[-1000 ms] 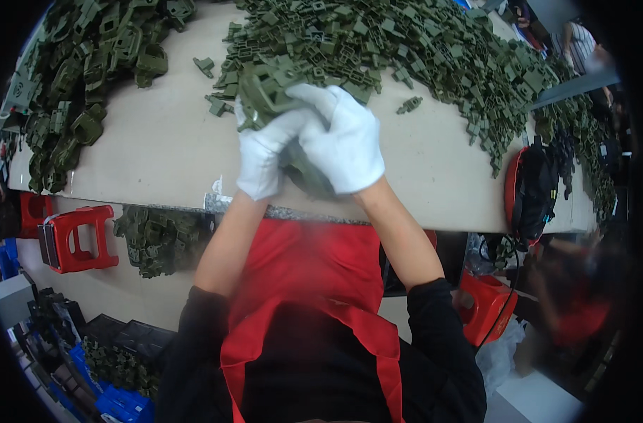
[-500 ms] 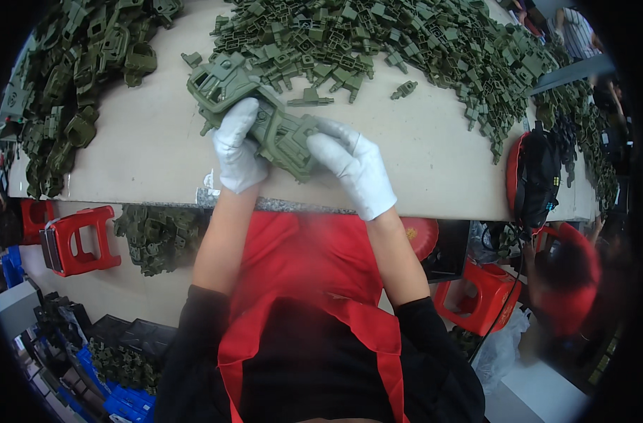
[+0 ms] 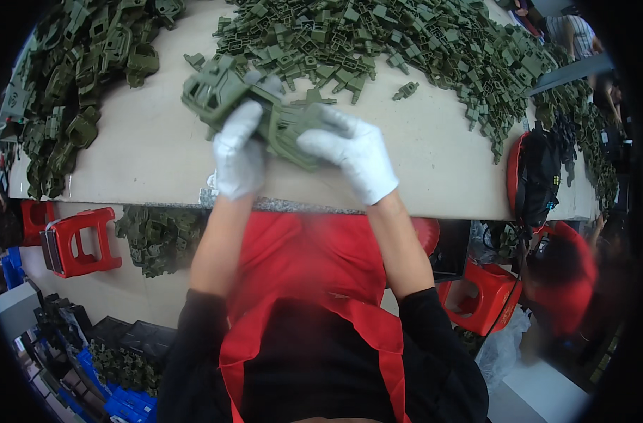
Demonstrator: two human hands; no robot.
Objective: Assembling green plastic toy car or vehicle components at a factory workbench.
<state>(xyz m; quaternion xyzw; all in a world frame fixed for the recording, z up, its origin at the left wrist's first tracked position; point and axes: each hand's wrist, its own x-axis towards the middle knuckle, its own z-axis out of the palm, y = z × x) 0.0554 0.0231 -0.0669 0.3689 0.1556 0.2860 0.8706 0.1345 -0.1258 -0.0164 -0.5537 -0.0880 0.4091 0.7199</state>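
Note:
Both my hands wear white gloves and hold a green plastic toy vehicle body (image 3: 283,127) tilted above the table. My left hand (image 3: 238,155) grips its middle, thumb laid over the near side. On its right end, my right hand (image 3: 357,155) is closed with thumb and fingers; the far fingers of both hands are partly hidden. The held body looks slightly blurred. Just beyond it, a small flat green part (image 3: 311,96) lies at the edge of a heap of small green plastic parts (image 3: 321,42).
Similar green bodies (image 3: 99,60) are piled at the table's left. A single green part (image 3: 405,90) lies apart on the tabletop (image 3: 434,148). A black and red bag (image 3: 534,180) sits near the right edge. Red stools (image 3: 89,243) stand below, and a person in red (image 3: 561,282) is at right.
The vehicle body has tipped and shifted slightly up and left in my grip. My right hand has moved a little up and left with it.

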